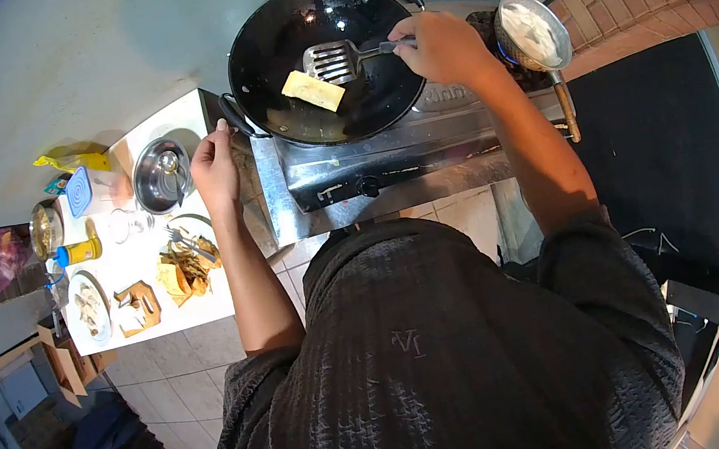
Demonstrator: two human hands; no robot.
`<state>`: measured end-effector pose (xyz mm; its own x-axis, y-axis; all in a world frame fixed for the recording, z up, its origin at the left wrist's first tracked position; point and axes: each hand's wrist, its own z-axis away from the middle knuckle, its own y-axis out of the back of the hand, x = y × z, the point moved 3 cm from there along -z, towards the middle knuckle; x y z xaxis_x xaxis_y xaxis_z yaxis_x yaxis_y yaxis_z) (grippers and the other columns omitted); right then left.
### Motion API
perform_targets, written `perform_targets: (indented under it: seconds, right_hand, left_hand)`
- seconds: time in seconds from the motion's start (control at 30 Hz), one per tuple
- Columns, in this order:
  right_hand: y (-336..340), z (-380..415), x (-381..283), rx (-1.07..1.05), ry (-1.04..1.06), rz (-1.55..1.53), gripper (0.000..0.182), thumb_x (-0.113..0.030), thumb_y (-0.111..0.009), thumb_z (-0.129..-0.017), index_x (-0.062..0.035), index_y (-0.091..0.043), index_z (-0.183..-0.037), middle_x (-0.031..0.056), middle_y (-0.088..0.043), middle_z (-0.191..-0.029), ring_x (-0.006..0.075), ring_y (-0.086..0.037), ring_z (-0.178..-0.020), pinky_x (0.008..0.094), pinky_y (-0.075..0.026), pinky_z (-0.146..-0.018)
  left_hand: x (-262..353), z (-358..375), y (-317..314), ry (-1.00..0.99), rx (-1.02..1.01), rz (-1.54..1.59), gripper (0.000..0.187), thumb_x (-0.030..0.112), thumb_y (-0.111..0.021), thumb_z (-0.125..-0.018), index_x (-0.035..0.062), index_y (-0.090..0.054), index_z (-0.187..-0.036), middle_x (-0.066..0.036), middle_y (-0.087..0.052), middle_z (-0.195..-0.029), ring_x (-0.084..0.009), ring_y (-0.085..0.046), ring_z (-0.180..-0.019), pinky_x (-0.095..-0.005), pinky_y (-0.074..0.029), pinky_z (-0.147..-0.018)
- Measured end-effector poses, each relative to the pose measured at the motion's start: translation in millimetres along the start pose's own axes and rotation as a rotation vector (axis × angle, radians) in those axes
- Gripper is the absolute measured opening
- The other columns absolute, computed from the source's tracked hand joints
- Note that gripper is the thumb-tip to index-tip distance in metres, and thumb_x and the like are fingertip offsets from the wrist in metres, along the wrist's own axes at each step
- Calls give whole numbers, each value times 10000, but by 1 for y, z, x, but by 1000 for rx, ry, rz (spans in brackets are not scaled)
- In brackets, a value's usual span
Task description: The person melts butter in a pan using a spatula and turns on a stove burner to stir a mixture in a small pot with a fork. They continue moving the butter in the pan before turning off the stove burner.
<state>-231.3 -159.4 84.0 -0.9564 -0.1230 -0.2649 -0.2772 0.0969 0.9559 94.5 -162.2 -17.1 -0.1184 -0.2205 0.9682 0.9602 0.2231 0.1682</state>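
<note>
The wok (321, 58) sits on a stove (378, 161), and everything else is best placed from it. The right hand (443, 47), at the wok's right rim, is closed around the handle of a spatula (333, 61), whose slotted blade reaches down to the middle of the pan, just beside and seemingly touching a pale yellow slab (312, 90) lying on the wok's floor. Held that way, the hand stays back over the rim, away from the hot centre, while the blade does the reaching.

The left hand (214, 164) is at the wok's left side, fingers curled by the dark side handle (234, 118); it looks to be gripping or steadying it, though the view is too small to be sure of contact. That would keep the round pan from turning under the spatula's push.

Left of the wok, a white counter (175, 112) keeps a lidded steel pot (160, 173), a plate of fried pieces (187, 267) and small jars close at hand. Right of the wok, a small pan (532, 31) holding something white rests on the second burner.
</note>
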Motion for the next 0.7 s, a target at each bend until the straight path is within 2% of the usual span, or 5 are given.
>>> perform_targets:
  seconds: [0.13,0.3,0.43,0.5,0.7]
  right_hand:
    - [-6,-1,3,-14,-12,51,222,-215,-595,-764,-90,-671,-931,165,-640,-873,334,-600,-860,421,-466,-785]
    - [-1,3,0,104,-51,233,210,-211,-577,-787,-112,-660,-954,136,-647,-826,329,-611,-797,418,-490,-709]
    - [1,12,-11,107,-25,140,196,-207,-578,-787,-121,-661,-943,132,-645,-796,331,-612,-762,417,-493,-681]
    - [-7,15,-15,102,65,4,194,-203,-576,-788,-122,-659,-943,144,-640,-782,336,-611,-743,423,-490,-675]
    - [-2,13,-17,123,-30,96,201,-194,-564,-791,-122,-655,-955,148,-642,-796,326,-614,-757,430,-491,-671]
  left_hand:
    - [1,1,-3,-16,-11,20,328,298,-606,-861,-26,-651,-838,-38,-624,-779,-85,-497,-740,-223,-395,-716]
    - [5,3,-3,-42,-11,9,322,291,-607,-861,-28,-648,-834,-15,-595,-741,-77,-470,-705,-215,-384,-677]
    - [4,2,-4,-47,-12,18,324,288,-608,-861,-32,-645,-824,2,-577,-718,-70,-455,-686,-214,-379,-652]
    - [2,1,-5,-39,-13,4,324,287,-607,-861,-33,-644,-822,1,-579,-717,-69,-456,-685,-214,-379,-653]
    - [8,6,-7,-56,1,-10,324,283,-606,-863,-35,-644,-820,-3,-586,-719,-67,-459,-687,-212,-380,-653]
